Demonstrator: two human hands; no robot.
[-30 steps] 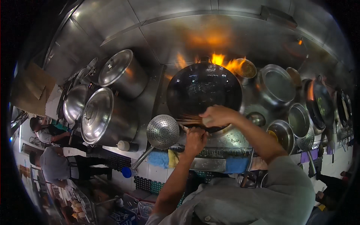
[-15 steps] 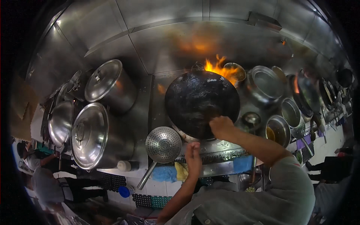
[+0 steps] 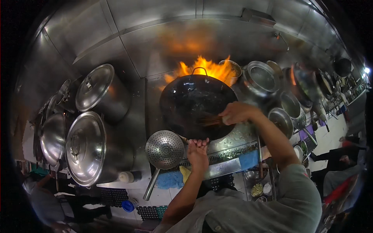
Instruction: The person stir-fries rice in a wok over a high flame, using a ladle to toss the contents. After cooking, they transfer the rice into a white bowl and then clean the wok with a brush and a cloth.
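A black wok (image 3: 194, 103) rests tipped over the burner, its far loop handle standing up before tall flames (image 3: 206, 70). My left hand (image 3: 197, 155) is at the wok's near rim, its fingers curled up against the edge there; what lies under them is partly hidden. Over the right side of the wok, my right hand (image 3: 235, 112) grips a brown bristle brush (image 3: 211, 121), whose bristles reach into the bowl and look slightly blurred. A perforated strainer ladle (image 3: 164, 149) lies just left of my left hand, its handle toward me.
Two large lidded steel pots (image 3: 86, 148) stand at the left. Steel bowls and pans (image 3: 281, 121) crowd the right side. A blue cloth (image 3: 170, 179) hangs at the front edge, near a small bottle (image 3: 126, 177). Other people stand at both sides.
My left hand has risen to the wok's near rim. The right hand has swept up and right, bringing the brush into sight. Flames behind the wok have spread, and the view has shifted slightly.
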